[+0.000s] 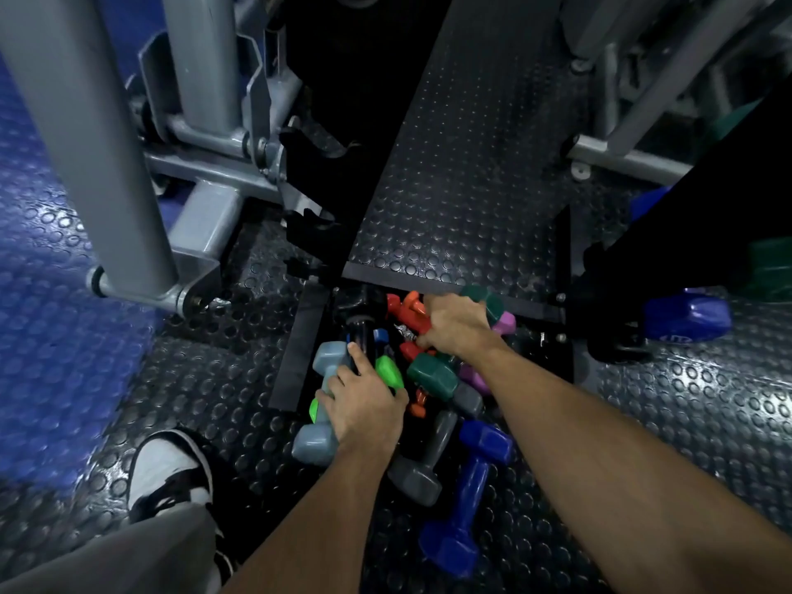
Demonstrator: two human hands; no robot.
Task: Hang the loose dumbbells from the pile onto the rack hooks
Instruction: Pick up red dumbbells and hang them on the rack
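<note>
dark studded rubber floor (450,186) carries a pile of coloured dumbbells (428,375); a blue dumbbell (471,495) and grey dumbbell (424,460) lie nearest.

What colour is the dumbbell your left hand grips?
Light grey-blue dumbbell, in the head view.

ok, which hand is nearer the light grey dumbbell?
Left. The left hand has its fingers wrapped around the light grey dumbbell. The right hand is further back in the pile, on a dark green dumbbell.
</note>
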